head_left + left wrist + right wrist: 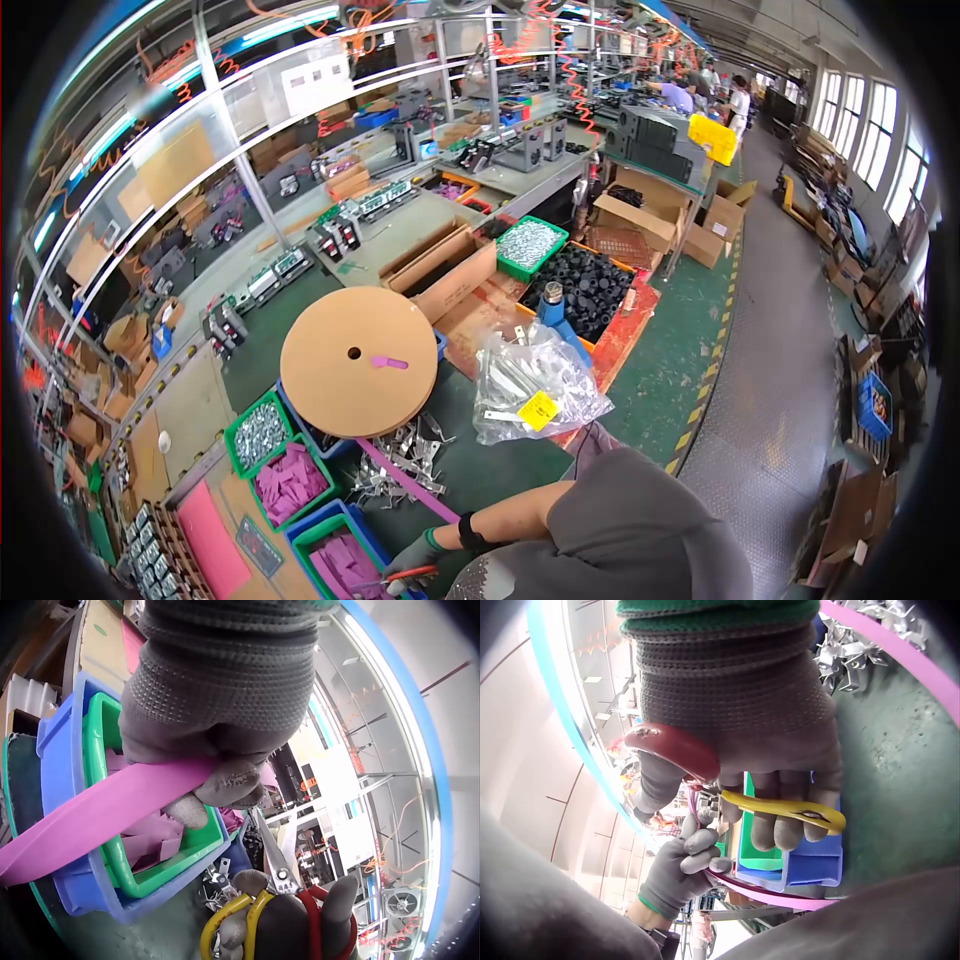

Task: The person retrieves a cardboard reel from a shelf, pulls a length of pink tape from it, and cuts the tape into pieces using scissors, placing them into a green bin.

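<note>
My gloved left hand [217,697] pinches a flat purple strip [105,810] between thumb and fingers. My gloved right hand [735,712] grips scissors [281,881] with one red and one yellow handle; their blades point up near the left fingertips. In the head view the right hand [415,555] is low in the picture, and the strip [405,482] runs to it from under a big cardboard reel [320,340]. Below the hands, a green bin [131,885] nested in a blue bin [64,787] contains cut purple pieces [154,838].
Beside the reel lie loose metal brackets [405,465]. Two more green bins hold screws [260,435] and purple pieces [292,482]. A plastic bag of metal parts [535,385] and a crate of black parts [580,290] stand farther along the bench.
</note>
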`<state>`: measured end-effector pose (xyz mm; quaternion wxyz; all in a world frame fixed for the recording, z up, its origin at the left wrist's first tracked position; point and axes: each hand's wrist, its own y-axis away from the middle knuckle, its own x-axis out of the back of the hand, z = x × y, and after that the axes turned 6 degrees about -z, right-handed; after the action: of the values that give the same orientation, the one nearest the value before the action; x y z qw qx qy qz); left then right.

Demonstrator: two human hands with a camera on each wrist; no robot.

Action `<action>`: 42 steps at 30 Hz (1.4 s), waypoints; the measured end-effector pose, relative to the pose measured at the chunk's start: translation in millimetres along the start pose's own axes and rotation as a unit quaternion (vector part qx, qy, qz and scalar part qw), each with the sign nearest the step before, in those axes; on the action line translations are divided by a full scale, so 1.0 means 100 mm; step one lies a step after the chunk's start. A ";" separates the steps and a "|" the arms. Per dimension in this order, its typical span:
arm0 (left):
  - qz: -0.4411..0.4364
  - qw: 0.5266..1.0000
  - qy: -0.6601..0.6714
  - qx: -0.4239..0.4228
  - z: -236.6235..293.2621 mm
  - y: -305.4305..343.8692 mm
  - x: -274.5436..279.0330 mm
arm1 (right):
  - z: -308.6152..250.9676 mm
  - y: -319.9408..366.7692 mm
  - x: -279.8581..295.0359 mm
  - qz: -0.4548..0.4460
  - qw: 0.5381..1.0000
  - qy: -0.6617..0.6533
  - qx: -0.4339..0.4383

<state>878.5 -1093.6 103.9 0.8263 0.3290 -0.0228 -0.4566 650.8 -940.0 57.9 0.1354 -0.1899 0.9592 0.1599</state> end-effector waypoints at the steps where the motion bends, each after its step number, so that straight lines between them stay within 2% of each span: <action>1: 0.001 1.000 -0.002 0.000 0.00 -0.01 0.02 | 0.04 0.01 0.03 0.010 1.000 -0.002 0.002; 4: 0.001 1.000 -0.009 -0.010 0.01 -0.07 0.04 | 0.15 -0.11 0.04 0.013 1.000 -0.007 -0.009; 5: 0.003 1.000 -0.012 -0.023 0.01 -0.12 0.05 | 0.33 -0.33 0.19 -0.047 0.970 -0.223 -0.080; 6: -0.001 0.998 -0.029 -0.048 -0.06 -0.28 0.19 | 0.32 -0.22 0.11 -0.004 0.982 -0.190 -0.015; 7: -0.004 0.995 -0.066 -0.078 0.05 -0.30 0.08 | 0.14 -0.10 0.09 0.002 0.993 -0.121 -0.008; 8: 0.048 0.995 0.008 -0.084 -0.07 -0.12 -0.02 | 0.17 -0.11 0.17 -0.013 0.998 -0.062 0.012; 9: 0.062 0.995 0.032 -0.067 0.09 0.02 -0.24 | 0.23 -0.13 0.24 -0.026 0.999 -0.003 0.034; 10: 0.056 0.998 -0.017 -0.019 0.28 0.07 -0.33 | 0.30 -0.14 0.30 -0.036 0.996 0.054 0.058; 11: 0.041 0.998 0.022 -0.035 0.27 0.03 -0.27 | 0.13 -0.06 0.23 -0.056 0.995 -0.053 0.064; 12: 0.065 0.998 0.006 -0.018 0.35 0.07 -0.33 | 0.04 -0.11 0.23 -0.033 0.998 0.031 0.036; 13: 0.024 0.998 0.006 -0.049 0.18 -0.04 -0.15 | -0.39 0.05 0.04 -0.022 0.995 0.098 0.019; 15: -0.051 0.996 -0.013 -0.066 0.24 0.05 -0.18 | -0.15 -0.09 0.05 -0.007 0.986 0.146 0.078; 21: -0.038 0.997 -0.054 -0.048 0.19 0.10 -0.15 | -0.46 -0.15 0.00 -0.021 0.991 0.126 -0.037; 22: -0.036 0.997 -0.052 -0.046 0.19 0.13 -0.15 | -0.45 -0.18 0.00 -0.023 0.991 0.125 -0.039; 24: -0.029 0.998 -0.037 -0.039 0.20 0.18 -0.16 | -0.45 -0.21 0.01 -0.024 0.987 0.157 0.023; 28: -0.019 0.999 -0.026 -0.022 0.18 0.20 -0.11 | -0.47 -0.23 0.03 -0.024 0.982 0.186 0.008; 30: -0.030 0.998 -0.044 -0.031 0.15 0.19 -0.07 | -0.41 -0.25 0.03 -0.013 0.982 0.187 0.038; 36: -0.036 0.998 -0.045 0.001 0.24 0.20 -0.08 | -0.46 -0.25 0.05 0.002 0.972 0.230 0.047; 39: -0.028 0.998 -0.062 -0.001 0.24 0.17 -0.09 | -0.54 -0.24 0.03 -0.001 0.967 0.255 0.015; 42: -0.022 0.998 -0.058 -0.016 0.19 0.15 -0.04 | -0.56 -0.25 0.02 0.015 0.971 0.238 0.022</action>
<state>880.8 -1094.5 128.5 0.8183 0.2894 -0.0559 -0.4934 648.7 -982.8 101.9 -0.0952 -0.2054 0.9698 0.0904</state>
